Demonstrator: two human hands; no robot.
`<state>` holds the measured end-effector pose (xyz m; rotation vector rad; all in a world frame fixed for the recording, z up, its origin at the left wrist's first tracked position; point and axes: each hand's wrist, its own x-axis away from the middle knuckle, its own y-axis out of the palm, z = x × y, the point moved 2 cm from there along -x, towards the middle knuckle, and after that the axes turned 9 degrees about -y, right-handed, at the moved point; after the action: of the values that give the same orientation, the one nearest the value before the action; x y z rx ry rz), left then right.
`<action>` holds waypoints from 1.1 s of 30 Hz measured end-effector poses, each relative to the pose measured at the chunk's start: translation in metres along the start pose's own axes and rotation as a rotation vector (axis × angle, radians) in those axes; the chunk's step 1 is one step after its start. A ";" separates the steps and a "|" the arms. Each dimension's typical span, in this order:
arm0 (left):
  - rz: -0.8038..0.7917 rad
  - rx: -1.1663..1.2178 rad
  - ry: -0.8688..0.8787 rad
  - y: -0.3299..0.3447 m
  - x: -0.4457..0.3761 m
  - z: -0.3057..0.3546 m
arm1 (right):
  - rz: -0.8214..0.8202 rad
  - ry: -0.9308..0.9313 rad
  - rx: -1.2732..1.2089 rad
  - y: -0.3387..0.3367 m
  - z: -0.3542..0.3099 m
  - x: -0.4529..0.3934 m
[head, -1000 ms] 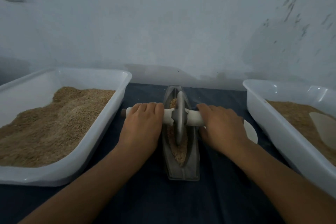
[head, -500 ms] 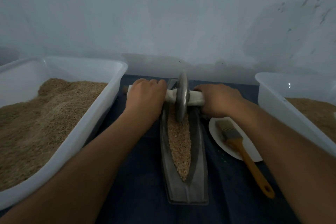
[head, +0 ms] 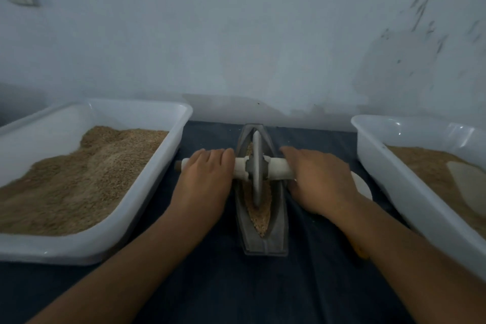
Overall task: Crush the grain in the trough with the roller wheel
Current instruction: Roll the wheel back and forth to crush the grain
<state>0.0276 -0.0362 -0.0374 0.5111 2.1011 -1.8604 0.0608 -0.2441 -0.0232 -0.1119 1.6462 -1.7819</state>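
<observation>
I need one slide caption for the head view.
Both hands press the roller into the grain-filled trough.

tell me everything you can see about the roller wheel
The roller wheel is a thin grey disc, metal by its look, standing upright on edge in the trough, its rim down in the grain. A pale axle runs through its hub. The left hand and right hand each rest on one end.
</observation>
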 end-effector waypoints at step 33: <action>0.019 -0.006 -0.023 0.019 -0.072 0.002 | -0.307 0.141 -0.094 0.032 0.042 -0.069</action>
<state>0.1000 -0.0411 -0.0229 0.5040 2.0797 -1.8408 0.1477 -0.2412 -0.0178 -0.3018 1.8957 -1.9754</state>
